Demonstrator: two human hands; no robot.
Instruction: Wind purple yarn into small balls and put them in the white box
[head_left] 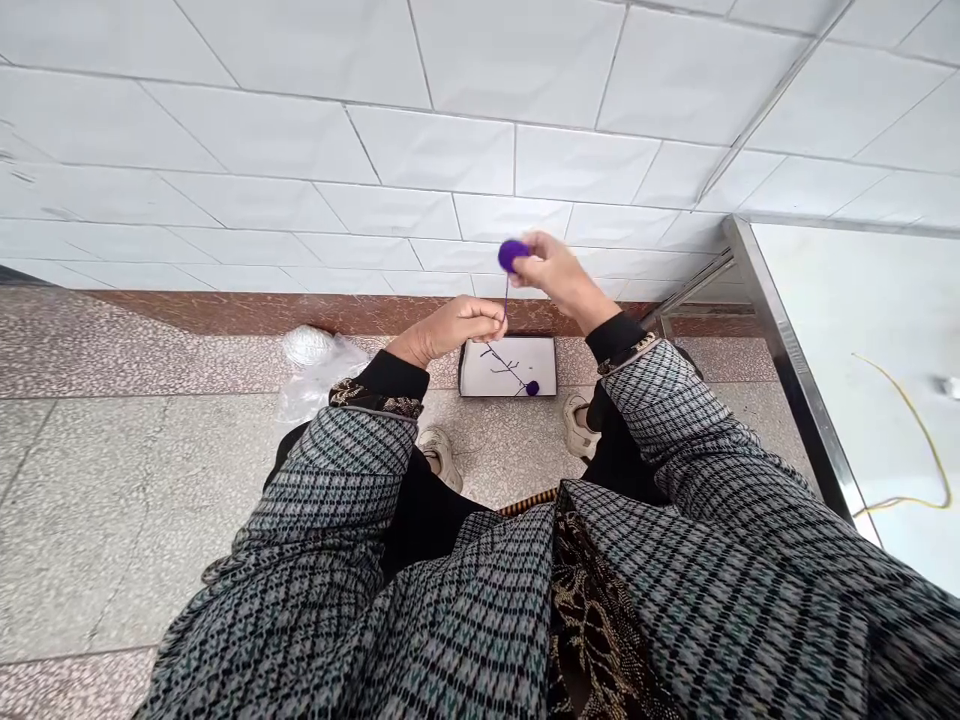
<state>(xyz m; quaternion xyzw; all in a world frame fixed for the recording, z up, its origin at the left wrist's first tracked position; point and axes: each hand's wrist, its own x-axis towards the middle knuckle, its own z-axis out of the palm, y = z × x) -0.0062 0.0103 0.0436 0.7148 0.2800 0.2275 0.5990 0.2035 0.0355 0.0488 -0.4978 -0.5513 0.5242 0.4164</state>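
My right hand [556, 275] is raised in front of the tiled wall and grips a small ball of purple yarn [513, 254]. A purple strand [506, 295] runs straight down from the ball to my left hand [459, 326], whose fingers are closed on it. Below my hands, on the floor between my feet, lies a shallow white box [475, 368] holding loose purple yarn and a second small purple ball [532, 387].
A clear plastic bag with white yarn [309, 346] lies on the floor to the left. A metal-edged white table [795, 370] stands at the right, with a yellow cord [919, 420] on it. A white tiled wall [300, 130] rises ahead.
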